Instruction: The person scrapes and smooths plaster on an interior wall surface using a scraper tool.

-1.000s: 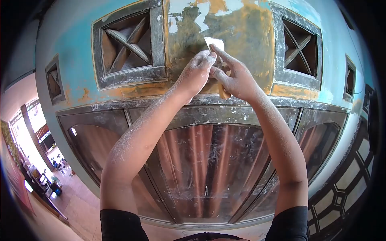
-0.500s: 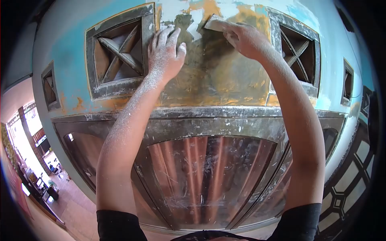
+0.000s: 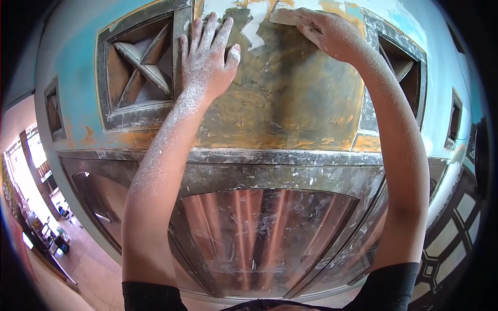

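My left hand [image 3: 208,65], coated with white dust, rests with spread fingers on the wall [image 3: 270,111] beside the left vent's frame. In my right hand [image 3: 334,33] is a flat, pale scraper [image 3: 284,16], its blade edge at the wall near the top of the view. The fingers are closed around the scraper, and its handle is hidden by them. Between the hands the wall is mottled brown and ochre, with a jagged white patch [image 3: 252,32] just left of the scraper.
Wooden vents with crossed slats stand on both sides, one left [image 3: 142,65] and one partly behind my right forearm [image 3: 402,67]. Below runs a scuffed wooden ledge [image 3: 280,156] above a glass panel [image 3: 259,238] with pinkish curtains behind. A bright doorway [image 3: 36,150] opens at far left.
The view has shifted slightly, so the wall and ledge sit lower. My left hand's fingers have spread wider. My right hand and the scraper appear a little higher and farther right.
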`<move>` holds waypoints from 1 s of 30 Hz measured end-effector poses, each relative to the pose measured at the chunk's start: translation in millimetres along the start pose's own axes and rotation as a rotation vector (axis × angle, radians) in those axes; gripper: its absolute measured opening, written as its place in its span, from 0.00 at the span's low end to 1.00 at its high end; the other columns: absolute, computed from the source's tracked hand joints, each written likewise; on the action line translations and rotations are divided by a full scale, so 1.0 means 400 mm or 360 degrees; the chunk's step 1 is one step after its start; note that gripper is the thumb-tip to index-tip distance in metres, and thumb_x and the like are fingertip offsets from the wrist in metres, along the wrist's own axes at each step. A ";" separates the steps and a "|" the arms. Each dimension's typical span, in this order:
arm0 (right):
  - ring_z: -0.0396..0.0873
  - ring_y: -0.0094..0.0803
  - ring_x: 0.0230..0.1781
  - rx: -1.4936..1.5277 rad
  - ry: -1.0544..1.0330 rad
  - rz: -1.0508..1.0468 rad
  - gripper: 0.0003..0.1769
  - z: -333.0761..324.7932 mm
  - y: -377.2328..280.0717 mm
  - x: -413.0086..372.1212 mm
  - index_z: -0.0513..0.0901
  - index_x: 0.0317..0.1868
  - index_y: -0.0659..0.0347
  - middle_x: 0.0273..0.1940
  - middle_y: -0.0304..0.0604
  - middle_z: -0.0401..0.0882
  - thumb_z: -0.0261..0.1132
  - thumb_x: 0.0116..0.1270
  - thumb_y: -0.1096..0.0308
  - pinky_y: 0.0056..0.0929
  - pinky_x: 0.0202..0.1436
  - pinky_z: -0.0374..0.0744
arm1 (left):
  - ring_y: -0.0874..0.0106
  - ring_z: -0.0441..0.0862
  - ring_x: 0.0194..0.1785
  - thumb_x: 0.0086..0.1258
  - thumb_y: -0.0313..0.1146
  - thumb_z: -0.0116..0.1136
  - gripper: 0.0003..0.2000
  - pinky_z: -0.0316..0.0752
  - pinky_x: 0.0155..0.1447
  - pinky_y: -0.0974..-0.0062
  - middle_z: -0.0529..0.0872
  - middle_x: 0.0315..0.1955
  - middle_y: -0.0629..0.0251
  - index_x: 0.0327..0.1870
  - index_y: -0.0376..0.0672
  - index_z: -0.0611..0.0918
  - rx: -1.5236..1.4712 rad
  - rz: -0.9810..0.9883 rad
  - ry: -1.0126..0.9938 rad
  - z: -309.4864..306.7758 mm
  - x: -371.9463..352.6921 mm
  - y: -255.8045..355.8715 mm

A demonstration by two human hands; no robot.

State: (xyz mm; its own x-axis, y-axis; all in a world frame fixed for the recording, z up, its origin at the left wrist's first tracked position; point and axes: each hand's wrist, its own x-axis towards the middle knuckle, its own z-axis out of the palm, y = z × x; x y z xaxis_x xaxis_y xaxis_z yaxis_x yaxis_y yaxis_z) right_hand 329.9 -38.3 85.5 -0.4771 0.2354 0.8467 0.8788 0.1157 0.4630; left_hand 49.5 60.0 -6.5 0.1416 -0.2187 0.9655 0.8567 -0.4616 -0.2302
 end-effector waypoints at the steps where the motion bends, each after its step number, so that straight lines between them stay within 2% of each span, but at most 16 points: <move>1: 0.89 0.51 0.49 0.0002 -0.0006 -0.0002 0.23 0.002 -0.005 -0.009 0.78 0.73 0.45 0.50 0.51 0.90 0.60 0.82 0.53 0.49 0.53 0.85 | 0.51 0.48 0.87 0.81 0.47 0.52 0.31 0.42 0.85 0.40 0.58 0.84 0.60 0.83 0.59 0.64 -0.0021 0.0013 0.0005 0.000 -0.001 -0.001; 7: 0.89 0.51 0.47 0.0020 -0.0056 0.0057 0.24 -0.012 -0.059 -0.045 0.76 0.74 0.38 0.50 0.51 0.90 0.62 0.80 0.54 0.48 0.52 0.85 | 0.51 0.48 0.87 0.82 0.47 0.52 0.30 0.42 0.86 0.41 0.58 0.84 0.61 0.83 0.59 0.64 -0.0002 0.0040 0.0031 0.005 -0.007 -0.004; 9: 0.89 0.52 0.46 0.0235 -0.0011 -0.0020 0.25 -0.007 -0.073 -0.047 0.76 0.74 0.35 0.50 0.52 0.90 0.63 0.79 0.56 0.49 0.51 0.85 | 0.52 0.49 0.87 0.82 0.48 0.52 0.31 0.43 0.86 0.41 0.59 0.84 0.61 0.83 0.59 0.64 0.0019 0.0035 0.0040 0.005 -0.007 -0.004; 13: 0.90 0.48 0.46 0.0014 -0.0042 0.0091 0.26 -0.010 -0.110 -0.060 0.76 0.73 0.36 0.45 0.47 0.92 0.65 0.77 0.55 0.48 0.53 0.88 | 0.53 0.49 0.87 0.81 0.48 0.53 0.31 0.43 0.86 0.41 0.59 0.84 0.61 0.83 0.59 0.64 0.0006 0.0021 0.0038 0.003 -0.008 -0.001; 15: 0.89 0.52 0.48 0.0089 -0.0016 0.0049 0.24 0.001 -0.101 -0.065 0.77 0.72 0.38 0.49 0.52 0.90 0.64 0.78 0.57 0.49 0.52 0.85 | 0.54 0.49 0.87 0.81 0.48 0.53 0.31 0.43 0.86 0.41 0.59 0.84 0.62 0.83 0.60 0.64 0.0002 0.0024 0.0036 0.002 -0.008 -0.002; 30: 0.89 0.51 0.46 0.0195 -0.0042 0.0101 0.22 0.002 -0.109 -0.060 0.79 0.71 0.35 0.46 0.52 0.90 0.64 0.79 0.54 0.48 0.50 0.85 | 0.53 0.50 0.87 0.79 0.50 0.55 0.31 0.44 0.85 0.41 0.59 0.84 0.61 0.82 0.61 0.66 0.0031 0.0114 0.0076 0.002 -0.012 -0.010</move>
State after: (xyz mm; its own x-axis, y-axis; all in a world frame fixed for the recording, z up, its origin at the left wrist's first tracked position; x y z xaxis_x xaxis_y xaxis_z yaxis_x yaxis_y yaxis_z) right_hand 303.3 -48.0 44.7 -0.4213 0.2712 0.8654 0.9028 0.2162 0.3718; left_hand 45.8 63.8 -10.2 0.1798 -0.2914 0.9395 0.8548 -0.4263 -0.2958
